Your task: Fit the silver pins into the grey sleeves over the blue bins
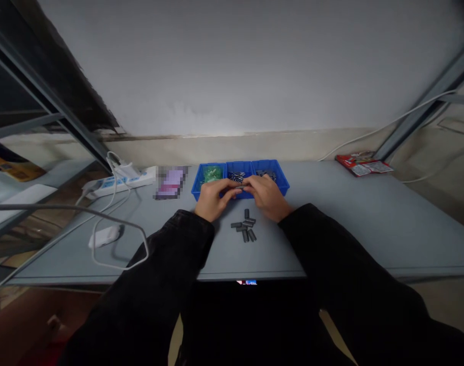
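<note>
Pinches a small piece (pixel 240 188) between the thumb and fingers of both the left hand (pixel 211 200) and the right hand (pixel 269 197), with the fingertips close together. Holds it at the front of three blue trays (pixel 196 188), by the middle of the far edge of the surface (pixel 350 218).

Shows a loose group of short dark cylinders (pixel 252 235) between the hands and the near edge, some touching, lying at odd angles. Looks partway worked through, as a judgement; cannot tell finished cylinders from unfinished ones. Leaves plenty unused: see green bits (pixel 212 173) in the left tray, shiny pins (pixel 237 176) in the middle one and dark parts (pixel 267 175) in the right one.

Offers no readable brand. Note white printed panels on the red packet (pixel 364 164) near the far right corner, too small to read, and a pixelated purple item (pixel 171 182) left of the trays, beside the power strip (pixel 119 183).
</note>
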Tool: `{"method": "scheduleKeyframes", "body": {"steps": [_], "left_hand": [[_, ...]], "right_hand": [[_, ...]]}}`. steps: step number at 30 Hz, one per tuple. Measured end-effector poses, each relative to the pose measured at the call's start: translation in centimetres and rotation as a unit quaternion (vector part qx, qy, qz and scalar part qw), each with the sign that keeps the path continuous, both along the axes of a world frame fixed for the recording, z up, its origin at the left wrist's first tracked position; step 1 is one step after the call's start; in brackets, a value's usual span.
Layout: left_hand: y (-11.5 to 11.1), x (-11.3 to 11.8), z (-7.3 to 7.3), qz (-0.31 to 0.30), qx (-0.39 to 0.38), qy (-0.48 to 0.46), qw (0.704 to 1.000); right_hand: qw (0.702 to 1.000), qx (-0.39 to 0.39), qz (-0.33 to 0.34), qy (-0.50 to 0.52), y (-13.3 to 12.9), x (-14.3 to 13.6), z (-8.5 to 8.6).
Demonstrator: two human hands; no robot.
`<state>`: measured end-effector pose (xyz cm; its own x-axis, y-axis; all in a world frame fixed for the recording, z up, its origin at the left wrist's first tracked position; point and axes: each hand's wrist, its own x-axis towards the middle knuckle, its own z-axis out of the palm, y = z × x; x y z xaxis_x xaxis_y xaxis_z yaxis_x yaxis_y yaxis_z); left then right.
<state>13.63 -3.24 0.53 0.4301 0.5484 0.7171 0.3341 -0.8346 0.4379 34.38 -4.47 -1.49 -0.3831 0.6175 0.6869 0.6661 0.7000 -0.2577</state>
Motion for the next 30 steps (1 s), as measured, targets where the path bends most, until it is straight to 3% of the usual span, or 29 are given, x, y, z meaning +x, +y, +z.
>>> {"method": "scheduleKeyframes", "body": {"steps": [20, 30], "left_hand": [[0.24, -0.10, -0.27, -0.012, -0.018, -0.013, 1.000], [0.18, -0.14, -0.13, 0.007, -0.004, -0.006, 1.000]], "right_hand": [[0.999, 0.022, -0.009, -0.022, 0.00, 0.02, 0.13], [1.000, -0.006, 0.001, 0.005, -0.41, 0.18, 0.50]]}}
